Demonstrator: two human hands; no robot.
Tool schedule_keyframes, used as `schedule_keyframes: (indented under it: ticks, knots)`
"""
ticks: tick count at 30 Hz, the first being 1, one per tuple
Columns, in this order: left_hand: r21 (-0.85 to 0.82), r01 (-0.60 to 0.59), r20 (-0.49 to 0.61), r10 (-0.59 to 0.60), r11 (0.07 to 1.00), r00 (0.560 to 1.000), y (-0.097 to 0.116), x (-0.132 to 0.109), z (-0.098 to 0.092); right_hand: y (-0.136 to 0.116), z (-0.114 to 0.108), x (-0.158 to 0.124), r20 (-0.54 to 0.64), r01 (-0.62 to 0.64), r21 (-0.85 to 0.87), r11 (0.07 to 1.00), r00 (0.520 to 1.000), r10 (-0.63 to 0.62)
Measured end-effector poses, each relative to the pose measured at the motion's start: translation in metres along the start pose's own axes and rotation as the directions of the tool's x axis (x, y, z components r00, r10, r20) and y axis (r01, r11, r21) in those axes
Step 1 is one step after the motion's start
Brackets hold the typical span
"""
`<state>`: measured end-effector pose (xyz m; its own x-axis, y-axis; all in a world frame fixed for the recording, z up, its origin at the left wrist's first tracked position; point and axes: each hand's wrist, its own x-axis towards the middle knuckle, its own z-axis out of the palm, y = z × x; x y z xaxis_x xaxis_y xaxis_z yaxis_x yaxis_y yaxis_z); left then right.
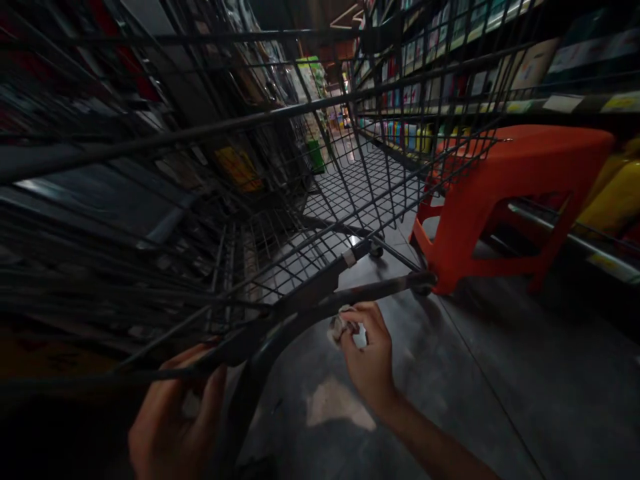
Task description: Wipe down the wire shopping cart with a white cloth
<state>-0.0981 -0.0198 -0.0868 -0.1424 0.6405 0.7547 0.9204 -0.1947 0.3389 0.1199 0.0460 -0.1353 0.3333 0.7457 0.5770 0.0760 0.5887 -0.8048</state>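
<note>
A black wire shopping cart (280, 220) fills the left and middle of the view, seen from low down in a dim shop aisle. My left hand (173, 413) is closed around a lower bar of the cart's frame at the bottom left. My right hand (367, 353) is pinched on a small crumpled whitish cloth or tissue (345, 328) and presses it against a dark curved frame bar (350, 297) of the cart.
An orange plastic stool (505, 200) stands on the grey concrete floor (480, 387) just right of the cart. Shelves of goods (450, 73) line the right side, with yellow containers (613, 193) behind the stool. The aisle runs away beyond the cart.
</note>
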Motion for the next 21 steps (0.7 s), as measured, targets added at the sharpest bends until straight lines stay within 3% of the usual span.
schedule_keyframes:
  ticks: [4, 9, 13, 17, 21]
  knots:
    - [-0.072, -0.003, 0.034, 0.006, 0.997, 0.999, 0.008, 0.003, -0.003, -0.029, 0.002, -0.007, 0.168, 0.162, 0.059, 0.985, 0.971, -0.170]
    - [-0.034, 0.008, 0.053, -0.006, 0.999, 0.999, 0.017, 0.005, -0.006, -0.052, 0.005, -0.002, 0.168, 0.361, -0.036, 0.932, 0.921, -0.351]
    - [-0.053, -0.003, 0.016, 0.003, 0.999, 1.000, 0.019, 0.003, -0.005, -0.053, 0.019, 0.002, 0.202, 0.466, -0.116, 0.877, 0.876, -0.439]
    - [-0.078, -0.014, 0.012, 0.015, 0.997, 1.000, 0.020, 0.004, -0.003, -0.047, 0.031, -0.010, 0.253, 0.578, -0.155, 0.802, 0.807, -0.533]
    - [-0.097, -0.010, 0.009, 0.011, 0.995, 1.000, 0.022, 0.006, -0.003, -0.040, 0.038, -0.031, 0.343, 0.689, -0.131, 0.712, 0.706, -0.620]
